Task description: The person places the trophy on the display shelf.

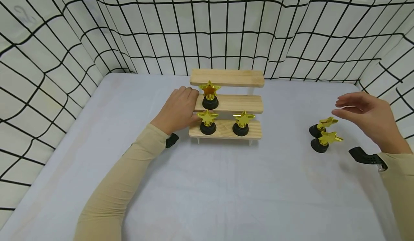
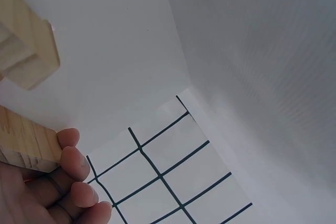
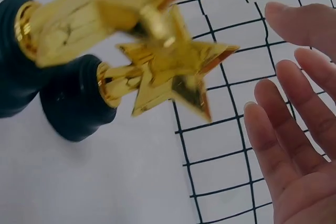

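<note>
A three-tier wooden display stand [image 1: 237,104] stands on the table, its light plank tiers stepping up toward the back. My left hand [image 1: 181,108] grips its left side; in the left wrist view the fingers [image 2: 75,162] curl round a plank end [image 2: 29,140]. One gold star trophy [image 1: 210,96] on a black base is on the middle tier, and two more, a left one [image 1: 208,122] and a right one [image 1: 242,123], are on the lowest. My right hand [image 1: 372,115], fingers apart and holding nothing, hovers beside two other star trophies, a rear one [image 1: 318,126] and a front one [image 1: 323,142].
White cloth covers the table [image 1: 226,190]. A black wire grid [image 1: 226,32] in front of white panels borders the back and both sides. Black straps with small devices, one at the left wrist [image 1: 172,140] and one at the right wrist [image 1: 367,157], hang below the sleeves.
</note>
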`<state>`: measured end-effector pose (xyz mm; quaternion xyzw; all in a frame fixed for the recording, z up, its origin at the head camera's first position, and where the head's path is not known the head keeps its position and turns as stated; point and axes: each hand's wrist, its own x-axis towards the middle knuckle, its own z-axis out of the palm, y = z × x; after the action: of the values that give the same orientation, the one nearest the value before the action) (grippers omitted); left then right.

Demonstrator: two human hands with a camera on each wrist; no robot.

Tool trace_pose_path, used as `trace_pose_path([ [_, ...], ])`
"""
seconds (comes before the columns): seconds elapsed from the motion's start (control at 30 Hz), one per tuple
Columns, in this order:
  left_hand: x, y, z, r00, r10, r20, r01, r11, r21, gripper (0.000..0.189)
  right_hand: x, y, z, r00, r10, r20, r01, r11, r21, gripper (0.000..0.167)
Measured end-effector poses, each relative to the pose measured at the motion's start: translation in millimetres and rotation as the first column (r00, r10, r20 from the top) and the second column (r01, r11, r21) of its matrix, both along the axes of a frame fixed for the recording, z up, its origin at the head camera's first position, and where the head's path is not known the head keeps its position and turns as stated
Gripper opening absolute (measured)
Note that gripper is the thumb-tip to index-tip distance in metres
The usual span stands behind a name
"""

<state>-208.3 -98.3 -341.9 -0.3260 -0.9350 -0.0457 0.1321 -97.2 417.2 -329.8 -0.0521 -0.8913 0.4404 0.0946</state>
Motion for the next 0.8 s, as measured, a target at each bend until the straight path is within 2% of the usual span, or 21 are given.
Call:
trace_pose_path([
  [0.17, 0.9, 0.2, 0.7, 1.000, -0.009, -0.005, 0.009, 1.000, 0.002, 0.055, 1.4, 5, -12.8, 0.999, 0.028, -0.019, -0.028, 0.999, -0.036, 0.045],
  [0.47, -0.1, 0.0, -0.5, 1.000, -0.006, -0.008, 0.006, 1.000, -0.001, 0.055, 2.7, 7, -30.4, 0.997, 0.072, -0.009, -0.072, 0.997, -0.009, 0.046],
  [0.8, 0.3, 0.4, -1.0, 1.000, -0.012, -0.027, 0.012, 1.000, 0.014, 0.052, 2.9, 6, -43.2, 0.990, 0.121, 0.071, -0.124, 0.992, 0.038, 0.044],
])
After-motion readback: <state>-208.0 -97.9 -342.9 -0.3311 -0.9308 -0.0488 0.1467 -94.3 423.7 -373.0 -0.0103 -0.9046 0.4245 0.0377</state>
